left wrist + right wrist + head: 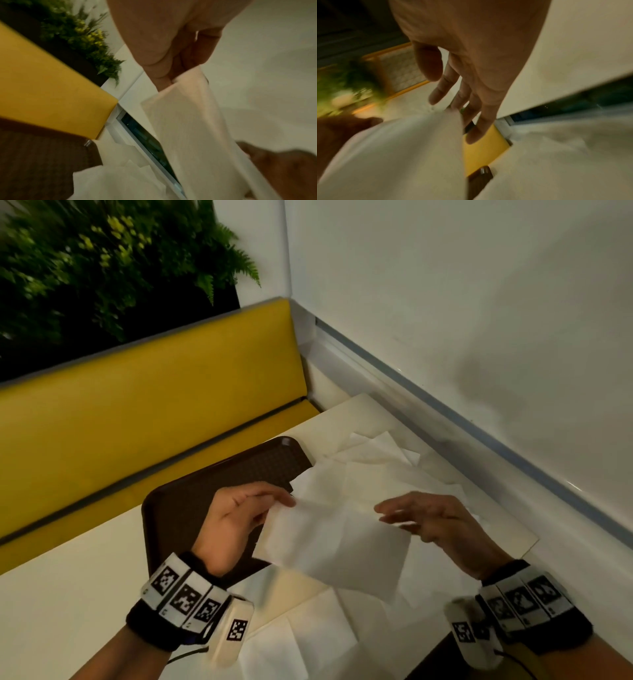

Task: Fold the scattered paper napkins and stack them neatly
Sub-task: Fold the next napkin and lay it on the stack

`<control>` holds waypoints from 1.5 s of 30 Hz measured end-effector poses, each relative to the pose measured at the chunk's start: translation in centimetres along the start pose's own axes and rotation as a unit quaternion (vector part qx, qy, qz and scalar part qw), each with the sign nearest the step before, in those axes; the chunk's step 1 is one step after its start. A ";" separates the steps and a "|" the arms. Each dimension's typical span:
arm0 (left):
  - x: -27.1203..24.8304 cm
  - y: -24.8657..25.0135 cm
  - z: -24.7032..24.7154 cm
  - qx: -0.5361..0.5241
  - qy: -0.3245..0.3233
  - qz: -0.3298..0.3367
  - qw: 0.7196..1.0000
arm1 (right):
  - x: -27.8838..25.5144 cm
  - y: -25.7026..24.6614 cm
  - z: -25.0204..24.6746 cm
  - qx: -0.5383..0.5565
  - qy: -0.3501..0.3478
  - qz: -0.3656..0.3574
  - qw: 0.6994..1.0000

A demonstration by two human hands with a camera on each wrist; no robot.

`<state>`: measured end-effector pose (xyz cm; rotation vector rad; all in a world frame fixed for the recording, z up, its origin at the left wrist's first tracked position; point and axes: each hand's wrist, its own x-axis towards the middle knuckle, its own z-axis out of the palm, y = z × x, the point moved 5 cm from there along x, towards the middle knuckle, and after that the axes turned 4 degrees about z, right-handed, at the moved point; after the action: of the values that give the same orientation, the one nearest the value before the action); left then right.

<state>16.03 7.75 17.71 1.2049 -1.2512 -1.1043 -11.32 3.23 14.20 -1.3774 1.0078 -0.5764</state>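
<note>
Head view: the left hand (236, 522) pinches the upper left corner of a thin white paper napkin (334, 546), lifted above the pale smooth worktop (68, 594). The right hand (435, 522) meets its right edge with fingers nearly straight — whether they grip is unclear. More creased white napkins (376, 463) lie scattered toward the white wall (479, 302); a dark brown textured tray (246, 470) sits by the yellow padded bench back (154, 392).

Left wrist view: thumb and fingers (154, 65) clamp the napkin's corner.

Right wrist view — blurred: loosely spread fingers (481, 121) touch the napkin's top edge.
</note>
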 end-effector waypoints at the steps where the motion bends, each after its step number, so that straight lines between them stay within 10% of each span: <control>1: 0.0 0.3 0.5 0.052 -0.016 0.022 0.998 | 0.5 -0.8 0.7 -0.055 -0.015 -0.006 0.998; 9: 0.8 1.3 1.8 0.269 0.009 0.124 0.955 | 5.4 -5.8 8.6 -0.290 -0.041 -0.158 0.943; 14: 0.3 0.8 -1.3 0.231 0.096 0.101 0.963 | 4.5 -2.5 6.7 -0.273 -0.027 -0.091 0.957; 21: -5.6 -6.0 -3.8 0.162 0.141 -0.036 0.976 | 2.1 4.1 6.1 -0.178 -0.021 0.009 0.984; 31: -20.2 -20.3 -3.1 0.244 0.133 -0.295 0.914 | 1.9 16.7 12.5 -0.288 -0.092 0.147 0.942; 45: -17.4 -22.0 -3.5 0.331 0.105 -0.301 0.888 | 5.4 18.3 15.1 -0.444 -0.062 0.096 0.889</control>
<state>19.97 23.55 -5.38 2.2851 -1.1404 -0.9416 0.12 9.51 -6.31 -2.0380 1.3560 0.1789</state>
